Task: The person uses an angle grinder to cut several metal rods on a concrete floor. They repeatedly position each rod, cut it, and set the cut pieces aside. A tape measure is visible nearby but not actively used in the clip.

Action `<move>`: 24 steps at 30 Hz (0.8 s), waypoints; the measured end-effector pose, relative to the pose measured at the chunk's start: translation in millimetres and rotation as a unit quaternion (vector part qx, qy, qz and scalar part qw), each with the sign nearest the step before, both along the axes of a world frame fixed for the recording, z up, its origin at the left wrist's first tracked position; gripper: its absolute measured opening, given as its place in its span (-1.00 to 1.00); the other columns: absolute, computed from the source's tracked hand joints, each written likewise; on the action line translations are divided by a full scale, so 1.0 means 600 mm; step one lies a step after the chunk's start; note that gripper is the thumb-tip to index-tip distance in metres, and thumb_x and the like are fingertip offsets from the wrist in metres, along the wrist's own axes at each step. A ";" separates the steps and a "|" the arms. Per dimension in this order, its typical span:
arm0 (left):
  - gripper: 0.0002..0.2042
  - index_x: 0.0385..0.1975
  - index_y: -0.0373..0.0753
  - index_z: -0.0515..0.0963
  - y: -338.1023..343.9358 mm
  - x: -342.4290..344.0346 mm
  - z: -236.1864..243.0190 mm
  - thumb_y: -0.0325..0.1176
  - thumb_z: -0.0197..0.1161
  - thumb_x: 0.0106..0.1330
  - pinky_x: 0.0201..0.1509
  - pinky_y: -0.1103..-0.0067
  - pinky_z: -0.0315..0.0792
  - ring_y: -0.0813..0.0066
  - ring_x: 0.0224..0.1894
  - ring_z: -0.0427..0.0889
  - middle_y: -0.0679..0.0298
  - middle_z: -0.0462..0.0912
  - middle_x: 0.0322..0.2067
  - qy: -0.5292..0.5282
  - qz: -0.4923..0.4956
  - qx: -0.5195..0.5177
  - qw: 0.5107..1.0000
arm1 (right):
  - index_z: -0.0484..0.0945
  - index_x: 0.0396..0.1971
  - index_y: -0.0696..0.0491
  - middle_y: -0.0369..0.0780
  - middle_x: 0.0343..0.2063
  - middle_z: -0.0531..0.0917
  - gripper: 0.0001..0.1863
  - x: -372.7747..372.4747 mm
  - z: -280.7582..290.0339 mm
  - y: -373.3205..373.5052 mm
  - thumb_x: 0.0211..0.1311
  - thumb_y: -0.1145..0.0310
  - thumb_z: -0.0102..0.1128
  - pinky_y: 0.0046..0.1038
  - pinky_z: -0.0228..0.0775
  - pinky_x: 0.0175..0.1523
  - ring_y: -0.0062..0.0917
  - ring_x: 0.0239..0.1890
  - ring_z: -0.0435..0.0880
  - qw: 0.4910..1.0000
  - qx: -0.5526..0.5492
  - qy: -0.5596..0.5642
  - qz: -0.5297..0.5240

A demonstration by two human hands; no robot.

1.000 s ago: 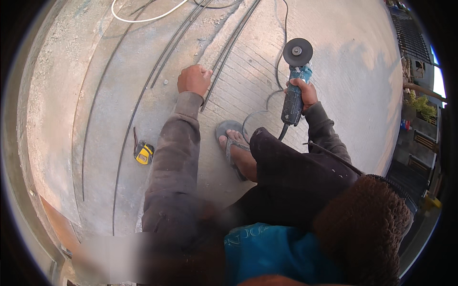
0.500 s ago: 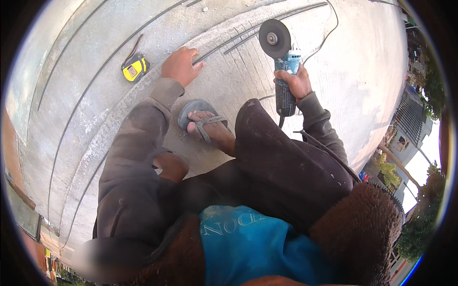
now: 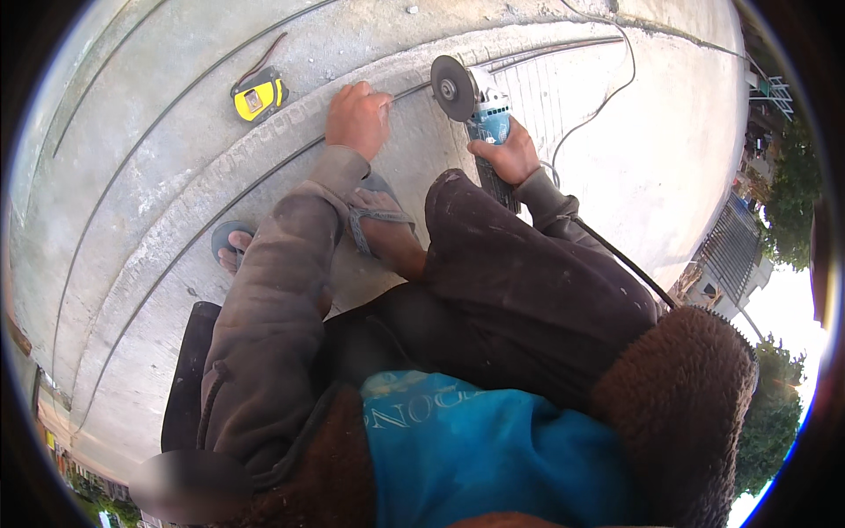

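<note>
In my right hand (image 3: 508, 151) is a teal and black angle grinder (image 3: 489, 123), my fingers wrapped round its body. Its dark cutting disc (image 3: 452, 88) faces up and left, close to a thin dark metal rod (image 3: 409, 91); I cannot tell whether they touch. My left hand (image 3: 359, 121) is closed round this rod, left of the disc. The rod runs on from under the hand toward the lower left, past my sandalled feet. A yellow and black tape measure (image 3: 258, 97) lies on the concrete beyond my left hand.
More long rods (image 3: 132, 158) lie on the concrete (image 3: 634, 167) to the left. Others (image 3: 554, 48) lie beyond the grinder. A thin power cord (image 3: 616, 88) loops on the right. My sandalled foot (image 3: 387, 220) is just below my left hand; a metal-roofed building stands far right.
The grinder has moved left, bringing its disc near the rod. My left hand has shifted a little right and closed round the rod, which now shows running to the lower left.
</note>
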State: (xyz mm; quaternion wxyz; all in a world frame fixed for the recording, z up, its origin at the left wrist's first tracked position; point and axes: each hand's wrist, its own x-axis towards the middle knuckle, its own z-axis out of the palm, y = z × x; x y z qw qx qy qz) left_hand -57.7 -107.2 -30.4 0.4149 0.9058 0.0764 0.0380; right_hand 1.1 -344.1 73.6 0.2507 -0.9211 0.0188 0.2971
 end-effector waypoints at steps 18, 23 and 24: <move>-0.95 -0.47 -0.12 0.69 0.008 0.013 0.009 -0.41 0.31 0.11 -0.17 0.28 0.40 0.12 -0.27 0.54 0.15 0.53 -0.45 0.005 -0.029 0.007 1.000 | 0.54 -0.11 0.20 -0.02 -0.28 0.69 -0.39 0.010 -0.009 0.002 -0.20 0.15 0.42 -0.32 0.48 -0.06 -0.26 -0.20 0.68 1.000 -0.004 0.010 0.008; -0.95 -0.47 -0.11 0.69 0.010 0.013 0.008 -0.41 0.30 0.12 -0.15 0.28 0.40 0.12 -0.25 0.54 0.16 0.53 -0.45 0.012 -0.032 0.015 0.999 | 0.55 -0.12 0.20 -0.02 -0.28 0.69 -0.39 0.012 -0.013 0.005 -0.19 0.15 0.42 -0.32 0.49 -0.07 -0.26 -0.21 0.69 1.000 -0.004 0.015 0.011; -0.95 -0.47 -0.11 0.69 0.009 0.014 0.006 -0.41 0.30 0.12 -0.15 0.27 0.40 0.12 -0.25 0.54 0.16 0.53 -0.45 0.012 -0.032 0.014 0.999 | 0.55 -0.12 0.20 -0.02 -0.29 0.69 -0.40 0.013 -0.013 0.004 -0.19 0.15 0.42 -0.32 0.49 -0.08 -0.26 -0.21 0.69 1.000 -0.003 0.012 0.012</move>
